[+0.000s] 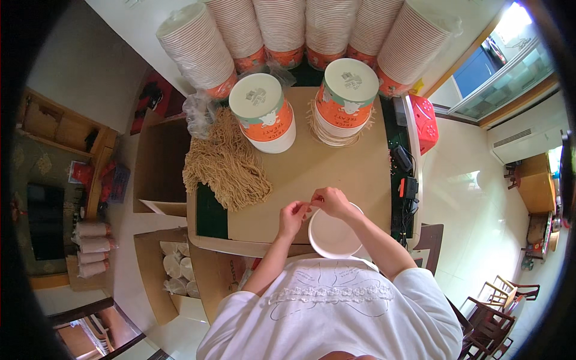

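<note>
Cardboard-covered tabletop [354, 174] with noodles and paper bowls.

Both hands meet just above a white lid [331, 235] at the near edge: left hand [292, 217] and right hand [331, 201] pinch something too small to tell. A noodle pile [227, 165] lies left; two lidded orange bowls [264, 117] stand far, with bowl stacks [282, 30] behind.

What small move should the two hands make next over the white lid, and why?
Probably bring the pinched string down onto the white lid. The left hand and right hand meet at their fingertips just above its far rim, pinching something thin between them, and the lid lies bare on the cardboard-covered table.
</note>
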Motion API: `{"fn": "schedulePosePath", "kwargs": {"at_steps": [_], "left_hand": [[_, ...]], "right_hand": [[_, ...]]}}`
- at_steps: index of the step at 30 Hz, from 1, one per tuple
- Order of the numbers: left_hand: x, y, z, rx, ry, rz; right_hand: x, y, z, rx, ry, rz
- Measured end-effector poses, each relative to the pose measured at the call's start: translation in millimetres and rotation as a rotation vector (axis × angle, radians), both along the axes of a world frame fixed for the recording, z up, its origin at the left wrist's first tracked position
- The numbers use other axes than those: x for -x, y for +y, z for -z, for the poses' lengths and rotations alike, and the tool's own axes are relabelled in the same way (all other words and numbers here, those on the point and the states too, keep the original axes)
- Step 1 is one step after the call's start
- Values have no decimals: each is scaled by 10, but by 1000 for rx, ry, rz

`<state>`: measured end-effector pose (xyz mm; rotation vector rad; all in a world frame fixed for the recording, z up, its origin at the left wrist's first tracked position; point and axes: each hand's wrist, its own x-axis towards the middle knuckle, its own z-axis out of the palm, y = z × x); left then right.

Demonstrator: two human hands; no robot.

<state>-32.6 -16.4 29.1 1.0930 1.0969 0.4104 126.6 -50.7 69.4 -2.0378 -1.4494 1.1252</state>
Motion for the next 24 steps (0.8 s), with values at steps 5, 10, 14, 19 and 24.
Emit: {"fn": "schedulePosePath", "kwargs": {"at_steps": [5, 10, 14, 19, 24], "left_hand": [[-51, 16, 34, -88, -14, -28], [-44, 38, 334, -346, -16, -51], [-170, 33, 151, -596, 146, -31], [-271, 58, 302, -754, 162, -30], [-452, 167, 237, -725, 150, -14]], "right_hand": [[-4, -7, 15, -4, 6, 13], [37, -7, 13, -33, 2, 23], [40, -55, 103, -127, -53, 47], [41, -27, 251, -227, -273, -27], [-232, 40, 276, -30, -2, 70]]}}
